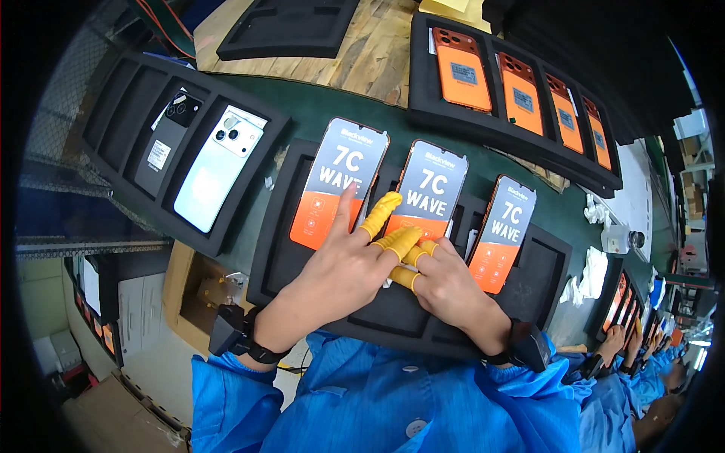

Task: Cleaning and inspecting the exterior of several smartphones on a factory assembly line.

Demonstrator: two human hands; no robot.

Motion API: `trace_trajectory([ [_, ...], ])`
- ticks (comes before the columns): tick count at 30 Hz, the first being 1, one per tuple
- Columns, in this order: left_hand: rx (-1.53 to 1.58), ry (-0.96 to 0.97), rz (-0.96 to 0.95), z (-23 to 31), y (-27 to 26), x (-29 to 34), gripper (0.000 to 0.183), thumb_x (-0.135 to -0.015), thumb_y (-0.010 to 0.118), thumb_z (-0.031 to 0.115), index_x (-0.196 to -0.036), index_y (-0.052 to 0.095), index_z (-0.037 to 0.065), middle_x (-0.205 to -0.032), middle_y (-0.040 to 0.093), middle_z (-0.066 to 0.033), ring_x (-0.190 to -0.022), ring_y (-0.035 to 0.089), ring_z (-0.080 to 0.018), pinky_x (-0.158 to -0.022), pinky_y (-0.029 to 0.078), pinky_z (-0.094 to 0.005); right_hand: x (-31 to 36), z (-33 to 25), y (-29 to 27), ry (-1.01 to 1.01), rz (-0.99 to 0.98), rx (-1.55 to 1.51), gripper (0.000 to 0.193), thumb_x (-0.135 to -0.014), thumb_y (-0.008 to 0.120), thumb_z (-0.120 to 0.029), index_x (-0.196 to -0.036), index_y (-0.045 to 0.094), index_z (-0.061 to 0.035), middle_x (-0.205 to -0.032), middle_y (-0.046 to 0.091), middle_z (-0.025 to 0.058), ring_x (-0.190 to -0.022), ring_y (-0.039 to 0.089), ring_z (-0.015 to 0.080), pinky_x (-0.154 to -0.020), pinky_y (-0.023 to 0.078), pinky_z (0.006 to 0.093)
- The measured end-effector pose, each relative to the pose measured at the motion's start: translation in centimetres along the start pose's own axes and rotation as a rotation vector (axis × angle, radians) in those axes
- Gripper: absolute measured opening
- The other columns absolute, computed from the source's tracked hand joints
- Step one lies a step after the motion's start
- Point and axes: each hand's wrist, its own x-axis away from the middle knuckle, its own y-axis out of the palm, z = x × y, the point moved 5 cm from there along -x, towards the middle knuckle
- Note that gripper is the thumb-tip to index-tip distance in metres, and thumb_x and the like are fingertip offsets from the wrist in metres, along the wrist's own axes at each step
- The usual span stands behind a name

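Note:
My left hand [346,264] and my right hand [451,285] meet at the lower end of the middle phone [433,181], their fingertips close together. Yellow finger cots [384,214] cover several fingers. One bare finger of the left hand stretches out over the left phone [326,185]; its other fingers are bent together. My right fingers are curled in. What they pinch is hidden; a scrap of white shows under them. The right phone [504,232] lies beside my right hand. All three phones show grey-and-orange printed fronts and rest at a black foam tray [532,291].
Another foam tray [260,132] at left holds a pale blue phone [219,170] and a dark phone [168,143]. Orange phones [461,72] fill a tray at the back right. White crumpled tissue [594,273] lies at right, near co-workers' hands [613,343]. A cardboard box [200,291] stands lower left.

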Motion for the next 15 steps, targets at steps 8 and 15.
trace_trajectory([
  [8,-0.114,-0.014,-0.042,-0.1,0.3,-0.2,0.036,-0.070,0.066,0.008,-0.106,0.064,0.004,-0.063,0.060,-0.0101,-0.107,0.058,-0.0284,-0.104,0.018,-0.0639,1.5,0.0,-1.9,0.090,-0.017,0.022,0.024,-0.070,0.061,-0.007,-0.093,0.067,-0.0042,-0.092,0.057,0.0054,-0.082,0.052,0.0192,-0.076,0.039,0.0320],
  [15,-0.057,0.007,-0.008,0.2,0.6,0.0,0.037,-0.076,0.066,0.017,-0.110,0.062,0.003,-0.070,0.064,-0.0095,-0.114,0.052,-0.0283,-0.105,0.015,-0.0625,2.5,1.6,-6.2,0.251,0.139,0.146,0.032,-0.062,0.065,-0.004,-0.094,0.066,-0.0077,-0.089,0.059,0.0043,-0.080,0.054,0.0216,-0.069,0.038,0.0340],
])
